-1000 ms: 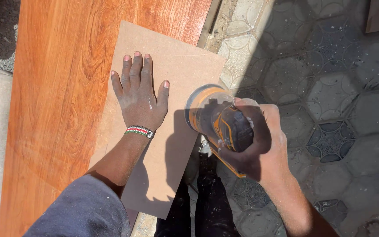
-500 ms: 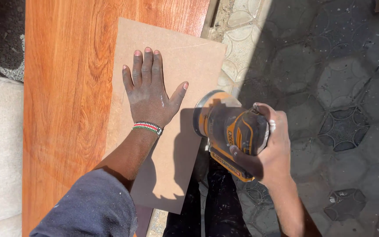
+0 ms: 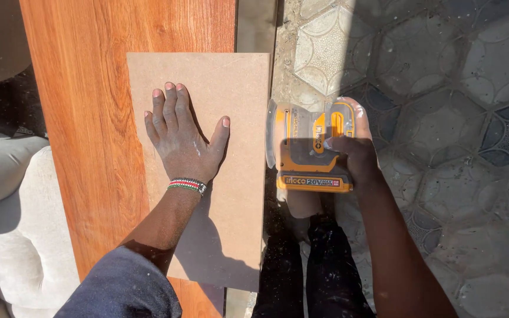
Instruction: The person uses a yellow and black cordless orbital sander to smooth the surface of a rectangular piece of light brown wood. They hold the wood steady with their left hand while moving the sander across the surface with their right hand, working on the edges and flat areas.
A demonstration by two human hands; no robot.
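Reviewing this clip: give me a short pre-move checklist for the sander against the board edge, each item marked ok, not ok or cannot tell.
1. Left hand flat on the fibreboard panel, fingers spread: ok.
2. Left hand apart from the cordless sander: ok, a strip of bare panel lies between the thumb and the tool.
3. Right hand gripping the sander body: ok, fingers wrap over its top.
4. Sanding pad meeting the panel's right edge: cannot tell, the pad sits at the edge but contact is not visible.
5. Panel lying flat on the reddish wooden board: ok.
6. Sander running: cannot tell.
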